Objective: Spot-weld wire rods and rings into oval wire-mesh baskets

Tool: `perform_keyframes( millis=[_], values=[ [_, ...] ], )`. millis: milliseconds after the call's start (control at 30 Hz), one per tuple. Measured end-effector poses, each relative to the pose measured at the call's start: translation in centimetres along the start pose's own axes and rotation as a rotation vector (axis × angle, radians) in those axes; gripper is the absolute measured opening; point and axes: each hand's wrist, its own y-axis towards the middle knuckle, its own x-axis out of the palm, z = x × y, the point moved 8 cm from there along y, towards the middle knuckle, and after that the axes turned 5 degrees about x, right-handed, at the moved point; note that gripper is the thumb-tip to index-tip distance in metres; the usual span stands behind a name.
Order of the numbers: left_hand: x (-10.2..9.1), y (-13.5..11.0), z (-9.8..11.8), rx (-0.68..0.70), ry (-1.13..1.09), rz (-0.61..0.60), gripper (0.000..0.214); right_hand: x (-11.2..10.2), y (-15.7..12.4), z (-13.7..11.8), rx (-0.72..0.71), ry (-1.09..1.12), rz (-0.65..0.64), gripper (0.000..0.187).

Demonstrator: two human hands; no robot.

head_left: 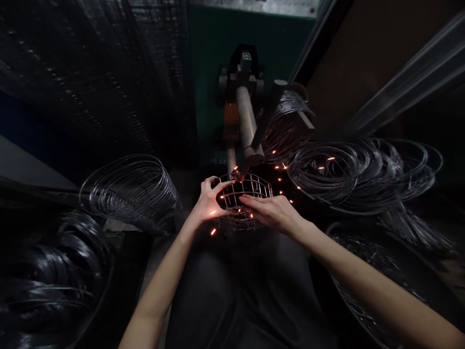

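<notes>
A round wire basket [247, 224] of crossed metal wires is held just below the spot-welding machine's electrode arm [247, 121]. My left hand [211, 201] grips its left side, thumb and fingers spread around the wires. On the near right side, my right hand [271, 211] lies with its fingers together against the basket's wires. Orange sparks fly from where the electrode tip meets the far rim, and some streak past both hands. The lower part of the basket is dim.
Wire rings stand in a stack [131, 194] at left, with more coils [65, 261] in a dark container below. To the right lie loose wire hoops [359, 172] and a bin of short wires [370, 261]. A green machine body [210, 58] rises behind.
</notes>
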Motion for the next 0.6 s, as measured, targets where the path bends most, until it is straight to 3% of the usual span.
perform_keyframes(
  millis=[167, 367, 500, 600],
  values=[
    [-0.2, 0.5, -0.4, -0.046, -0.022, -0.029, 0.091, -0.1, 0.2, 0.6, 0.055, 0.066, 0.008, 0.036],
    [-0.7, 2.6, -2.1, -0.078, -0.018, -0.005, 0.091, 0.8, 1.8, 2.7, 0.162, 0.158, 0.155, 0.029],
    [-0.8, 2.9, -2.0, -0.061, -0.004, 0.014, 0.087, 0.5, 1.1, 3.7, 0.221, 0.344, 0.325, 0.02],
    [-0.8, 3.0, -2.2, -0.063, 0.008, 0.034, 0.087, 0.4, 0.6, 4.6, 0.301, 0.395, 0.384, 0.014]
  ],
)
